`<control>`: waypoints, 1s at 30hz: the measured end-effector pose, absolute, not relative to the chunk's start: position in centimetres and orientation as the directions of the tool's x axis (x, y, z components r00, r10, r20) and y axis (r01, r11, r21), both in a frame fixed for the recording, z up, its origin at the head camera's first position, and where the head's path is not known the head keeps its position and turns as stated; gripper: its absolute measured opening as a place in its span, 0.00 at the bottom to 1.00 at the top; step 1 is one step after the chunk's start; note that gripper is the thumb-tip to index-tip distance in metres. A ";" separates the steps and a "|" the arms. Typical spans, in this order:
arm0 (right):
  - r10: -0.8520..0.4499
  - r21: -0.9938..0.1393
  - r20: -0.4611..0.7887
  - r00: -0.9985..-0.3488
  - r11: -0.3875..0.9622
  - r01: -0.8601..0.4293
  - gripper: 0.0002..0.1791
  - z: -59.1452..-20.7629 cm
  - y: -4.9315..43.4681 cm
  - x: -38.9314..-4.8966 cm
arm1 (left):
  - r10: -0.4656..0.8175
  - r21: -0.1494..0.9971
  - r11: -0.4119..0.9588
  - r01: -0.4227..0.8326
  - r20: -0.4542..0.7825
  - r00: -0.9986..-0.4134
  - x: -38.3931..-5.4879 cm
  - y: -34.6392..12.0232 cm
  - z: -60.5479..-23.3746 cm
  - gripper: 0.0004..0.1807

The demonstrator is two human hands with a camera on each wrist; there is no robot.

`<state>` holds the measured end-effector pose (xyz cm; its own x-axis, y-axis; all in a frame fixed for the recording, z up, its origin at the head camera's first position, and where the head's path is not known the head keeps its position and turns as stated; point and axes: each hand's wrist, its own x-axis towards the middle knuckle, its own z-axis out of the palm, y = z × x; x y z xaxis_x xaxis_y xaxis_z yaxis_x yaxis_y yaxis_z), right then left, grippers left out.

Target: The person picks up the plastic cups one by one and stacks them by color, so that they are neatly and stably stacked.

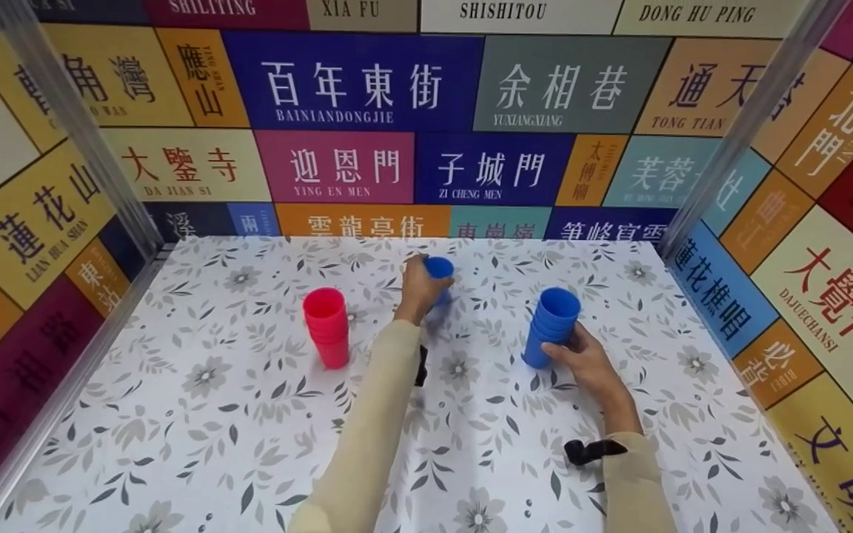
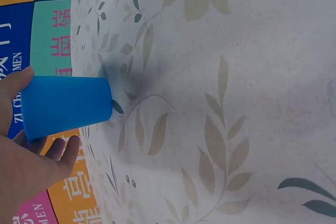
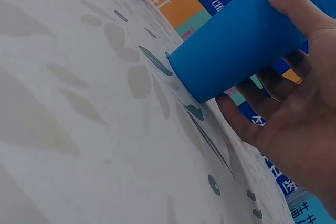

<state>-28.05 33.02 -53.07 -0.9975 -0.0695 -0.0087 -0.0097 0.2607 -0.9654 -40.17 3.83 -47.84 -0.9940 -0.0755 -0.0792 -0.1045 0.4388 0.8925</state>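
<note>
A single blue cup [image 1: 439, 269] is gripped near its rim by my left hand [image 1: 420, 287], toward the back middle of the table. In the left wrist view the thumb and fingers curl round the blue cup [image 2: 68, 106], whose base is close to the cloth. My right hand [image 1: 588, 363] holds a stack of blue cups [image 1: 554, 326] farther right. Seen from the right wrist, its thumb lies along the stack [image 3: 236, 40], whose bottom cup is at the cloth. A stack of red cups [image 1: 326, 326] stands upright left of my left forearm, untouched.
White cloth with a leaf and flower pattern covers the table [image 1: 249, 459]. Walls of colourful sign panels [image 1: 352, 89] enclose its back and sides. Clear upright edge strips [image 1: 93, 148] stand at the corners. A black strap piece [image 1: 593, 450] is at my right wrist.
</note>
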 end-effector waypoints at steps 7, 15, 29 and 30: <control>-0.073 -0.962 -0.024 -0.997 0.273 0.003 0.48 -53.3 32.9 -27.9 | -0.043 0.891 0.451 -0.053 -0.038 -0.998 -39.7 3.3 -48.5 0.41; -0.078 -0.967 -0.032 -0.996 0.256 0.011 0.47 -53.0 33.0 -28.1 | -0.010 0.909 0.414 -0.033 -0.032 -0.999 -38.9 3.5 -48.2 0.41; -0.086 -0.958 -0.038 -0.996 0.285 0.012 0.48 -53.0 33.1 -28.2 | 0.108 0.920 0.389 0.045 0.003 -0.994 -36.8 4.3 -46.7 0.41; -0.085 -0.959 -0.038 -0.996 0.282 0.012 0.48 -53.0 33.1 -28.2 | 0.109 0.922 0.383 0.048 0.007 -0.994 -36.6 4.3 -46.5 0.41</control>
<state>-28.17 33.10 -52.96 -0.9957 -0.0850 -0.0377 0.0123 0.2819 -0.9594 -36.62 4.33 -46.52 -0.9940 0.1095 0.0066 0.0483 0.3832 0.9224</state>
